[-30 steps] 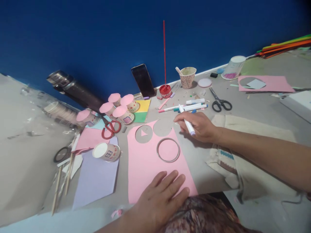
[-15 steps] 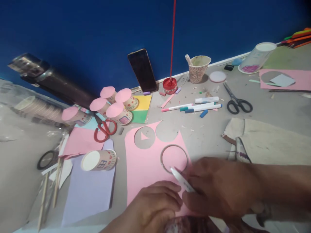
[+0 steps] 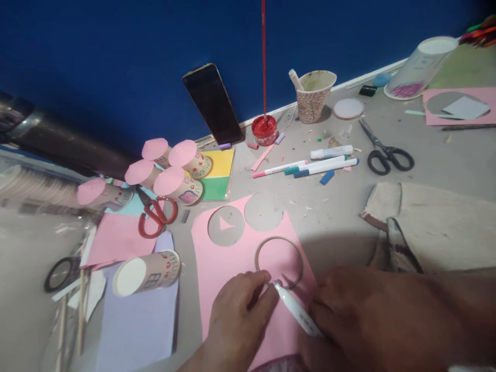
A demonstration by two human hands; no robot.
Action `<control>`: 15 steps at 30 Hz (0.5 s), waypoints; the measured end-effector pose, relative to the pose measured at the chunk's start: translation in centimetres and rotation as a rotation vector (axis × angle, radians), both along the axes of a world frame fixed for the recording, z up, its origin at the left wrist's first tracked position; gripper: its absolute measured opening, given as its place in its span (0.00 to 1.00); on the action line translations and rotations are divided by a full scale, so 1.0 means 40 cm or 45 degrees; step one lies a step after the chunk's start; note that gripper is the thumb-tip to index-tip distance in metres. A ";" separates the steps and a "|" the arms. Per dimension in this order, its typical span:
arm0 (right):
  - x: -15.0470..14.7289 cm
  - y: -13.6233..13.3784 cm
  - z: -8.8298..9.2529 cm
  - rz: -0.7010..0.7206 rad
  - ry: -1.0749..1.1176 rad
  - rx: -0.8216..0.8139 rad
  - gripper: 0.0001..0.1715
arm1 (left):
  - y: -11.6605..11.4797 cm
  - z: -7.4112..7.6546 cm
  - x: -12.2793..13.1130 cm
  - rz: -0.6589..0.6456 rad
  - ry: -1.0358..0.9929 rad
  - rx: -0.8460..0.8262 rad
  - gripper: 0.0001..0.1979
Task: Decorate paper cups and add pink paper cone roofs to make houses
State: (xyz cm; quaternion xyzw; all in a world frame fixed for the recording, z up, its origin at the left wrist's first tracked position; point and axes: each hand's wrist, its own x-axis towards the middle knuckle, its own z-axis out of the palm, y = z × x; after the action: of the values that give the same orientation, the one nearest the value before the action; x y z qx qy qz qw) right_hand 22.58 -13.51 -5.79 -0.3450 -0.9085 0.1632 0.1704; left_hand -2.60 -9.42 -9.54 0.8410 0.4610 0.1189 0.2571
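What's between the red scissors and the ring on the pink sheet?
Head view: a round cut-out hole in the pink sheet, with a small pink triangle inside.

Dim, flat indoor light from the near side, blue wall (image 3: 116, 51) falling to near black in the corners, soft shadow on the worktop (image 3: 333, 222) beyond the right hand (image 3: 368, 315), hand underexposed and slightly blurred, left edge smeared and stretched, centre sharp.

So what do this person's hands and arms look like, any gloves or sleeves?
Both are bare. The left hand and right hand wear no gloves, and I can make out no ring, though the picture is a little blurred there. The right forearm shows no sleeve, watch or band as far as the frame reaches; little of the left forearm shows, also uncovered.
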 end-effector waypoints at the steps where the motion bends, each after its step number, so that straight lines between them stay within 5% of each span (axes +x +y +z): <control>1: 0.002 0.001 -0.002 0.041 0.012 -0.017 0.02 | 0.004 0.010 -0.001 -0.009 -0.007 -0.009 0.09; 5: 0.006 0.003 -0.006 0.263 0.031 -0.058 0.03 | 0.017 0.034 0.002 0.051 -0.058 -0.052 0.10; 10: 0.002 0.000 -0.016 0.271 0.010 -0.136 0.09 | 0.010 0.028 0.013 0.219 -0.080 -0.087 0.12; 15: -0.002 -0.003 -0.029 0.265 0.042 -0.186 0.07 | -0.004 0.031 0.012 0.197 -0.167 -0.008 0.14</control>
State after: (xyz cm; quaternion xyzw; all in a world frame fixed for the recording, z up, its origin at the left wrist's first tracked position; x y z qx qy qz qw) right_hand 22.48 -13.62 -6.95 -0.2577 -0.9222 0.2512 0.1418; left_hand -2.13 -9.58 -8.30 0.7925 0.5071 0.1919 0.2793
